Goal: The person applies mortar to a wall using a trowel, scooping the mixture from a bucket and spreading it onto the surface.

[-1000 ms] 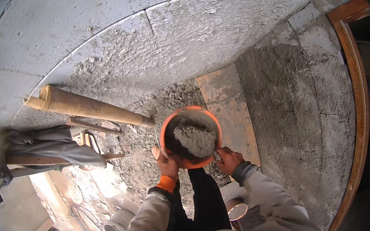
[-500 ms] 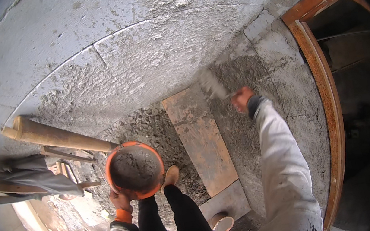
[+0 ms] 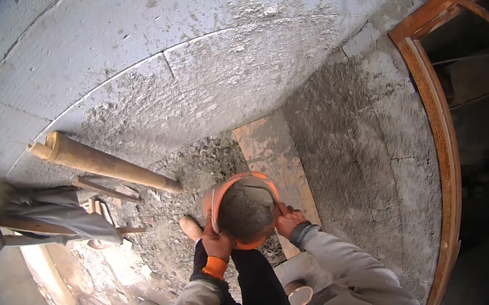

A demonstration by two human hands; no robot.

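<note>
An orange bucket [image 3: 209, 209] of wet grey mortar [image 3: 246, 209] is tilted in front of my legs. My left hand [image 3: 217, 242], in an orange cuff, is closed on the near left side of its rim. At the right side of the rim is my right hand [image 3: 288, 217], its fingers curled as if round a trowel handle. The trowel's blade cannot be told apart from the mortar. Ahead stands a pale block wall [image 3: 198, 78], its lower part roughly coated in mortar. Darker mortar covers the side wall [image 3: 344, 158] on the right.
A mortar-smeared board [image 3: 296, 170] lies beyond the bucket. Against the wall at left leans a thick tan roll [image 3: 110, 167], near dark cloth [image 3: 48, 212] draped over wood. Rubble [image 3: 197, 165] covers the ground. A small round container [image 3: 301, 296] sits near my right leg; a wooden frame [image 3: 435, 146] edges a dark opening.
My right hand has come down from the right-hand wall, where it swung a blurred trowel, to the bucket's rim. The bucket and my left hand have moved right, and the view has shifted.
</note>
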